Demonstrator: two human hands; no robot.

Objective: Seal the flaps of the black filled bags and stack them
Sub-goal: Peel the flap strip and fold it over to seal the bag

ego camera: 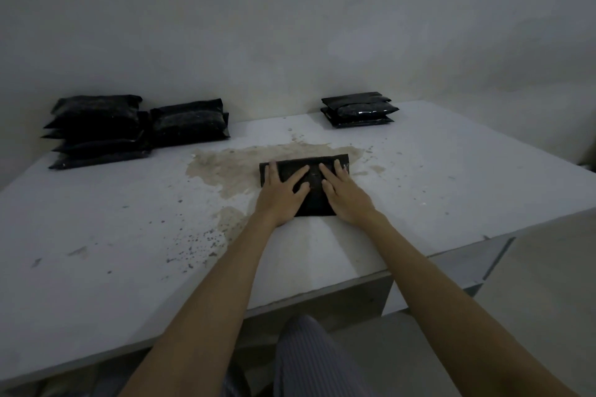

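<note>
Neither grip is clenched: the left hand point(280, 193) and right hand point(344, 193) lie flat, fingers straight, pressing the black bag point(311, 200) at the middle of the counter point(451, 177). The bag's long axis runs left to right, directly beneath both palms. It looks soft, matte and rectangular. 1 stack point(358, 109) sits far right, nearer the right hand; 2 piles point(129, 129) sit far left on the stained, speckled surface.

Black bag point(309, 185) on white table point(451, 177) with tan stain point(232, 167); black stacks point(96, 132) far left, point(358, 109) far right; grey-striped trousers point(309, 361).
</note>
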